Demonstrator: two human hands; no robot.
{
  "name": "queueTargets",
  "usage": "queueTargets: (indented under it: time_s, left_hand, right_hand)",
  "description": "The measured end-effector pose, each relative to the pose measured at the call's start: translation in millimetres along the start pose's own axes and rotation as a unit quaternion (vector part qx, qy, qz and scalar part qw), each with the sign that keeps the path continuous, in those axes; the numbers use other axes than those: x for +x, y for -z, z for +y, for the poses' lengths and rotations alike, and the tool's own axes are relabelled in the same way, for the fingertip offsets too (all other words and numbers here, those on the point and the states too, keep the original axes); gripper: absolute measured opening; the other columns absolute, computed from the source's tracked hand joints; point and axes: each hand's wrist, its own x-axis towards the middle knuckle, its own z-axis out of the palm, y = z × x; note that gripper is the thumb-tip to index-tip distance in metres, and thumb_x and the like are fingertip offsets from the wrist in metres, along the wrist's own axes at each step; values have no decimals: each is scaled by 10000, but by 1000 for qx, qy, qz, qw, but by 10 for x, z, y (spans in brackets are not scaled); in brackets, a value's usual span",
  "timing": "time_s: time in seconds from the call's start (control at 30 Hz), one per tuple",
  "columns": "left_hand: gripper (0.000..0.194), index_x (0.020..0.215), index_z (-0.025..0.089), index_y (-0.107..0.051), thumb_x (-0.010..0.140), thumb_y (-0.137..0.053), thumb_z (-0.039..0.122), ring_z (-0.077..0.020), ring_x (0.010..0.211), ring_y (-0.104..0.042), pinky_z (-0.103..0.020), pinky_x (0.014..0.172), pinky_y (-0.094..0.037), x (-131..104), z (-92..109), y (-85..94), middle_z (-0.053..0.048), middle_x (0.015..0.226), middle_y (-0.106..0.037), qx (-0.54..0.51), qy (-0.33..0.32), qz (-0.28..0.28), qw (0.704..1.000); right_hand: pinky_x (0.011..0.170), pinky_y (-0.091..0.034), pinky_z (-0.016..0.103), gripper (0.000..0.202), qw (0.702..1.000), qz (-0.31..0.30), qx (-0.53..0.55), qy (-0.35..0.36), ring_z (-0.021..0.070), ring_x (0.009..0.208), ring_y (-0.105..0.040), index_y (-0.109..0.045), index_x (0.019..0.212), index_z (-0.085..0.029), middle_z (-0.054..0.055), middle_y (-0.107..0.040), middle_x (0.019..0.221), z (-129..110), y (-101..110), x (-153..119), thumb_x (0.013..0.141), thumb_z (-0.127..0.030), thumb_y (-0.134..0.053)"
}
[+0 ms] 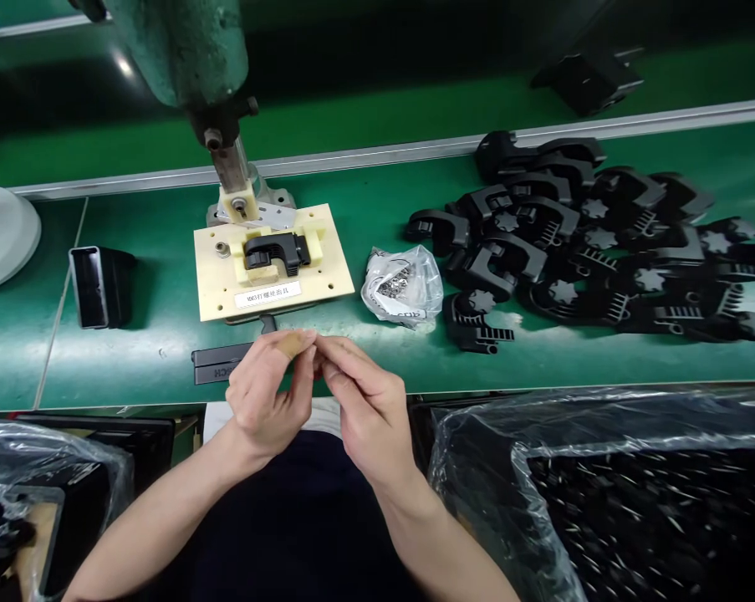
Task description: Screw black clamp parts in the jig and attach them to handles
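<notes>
My left hand (270,380) and my right hand (370,401) meet fingertip to fingertip above the front edge of the bench. Both are closed in a pinch, and whatever lies between the fingers is too small or hidden to name. A dark grey plastic part (217,364) with raised lettering lies partly behind my left hand. Beyond the hands, a black clamp-shaped part (278,251) sits in the cream fixture plate (333,251) under the green press (189,50). An opened plastic bag of small metal pieces (397,284) stands to the right of the plate.
Many black clamp parts (540,217) with grey star knobs are heaped at the right. A black rectangular tube (101,287) and a white round object (4,238) are at the left. Plastic-lined bins hold black parts (653,510) below the bench edge.
</notes>
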Motion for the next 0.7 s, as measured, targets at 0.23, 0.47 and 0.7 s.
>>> queueTargets:
  time_s: [0.23,0.47,0.7]
  left_hand:
    - [278,882,123,-633,666,-790,201,-114,576,-645,-216,544,-512,273,-4,63,-37,721,-723,-354,569,-16,742]
    - [298,810,103,-643,598,-824,207,-120,565,-632,-219,524,-482,285,-9,87,-56,682,-715,-379,605,-22,700]
    - [268,867,133,-649,664,-798,226,-111,570,-634,-221,559,-525,220,38,120,-14,684,-723,-306,541,-32,783]
  right_hand:
    - [705,-537,311,148,971,80,-203,97,167,783,-622,-710,921,-226,41,-661,857,-21,-17,41,861,-174,-586]
    - [610,-499,275,103,955,72,-255,137,142,701,-608,-657,834,-208,19,-644,765,-17,-45,110,864,-145,-582]
    - [590,-479,247,94,928,64,-313,194,119,681,-595,-615,807,-193,15,-636,766,37,-68,121,846,-110,-594]
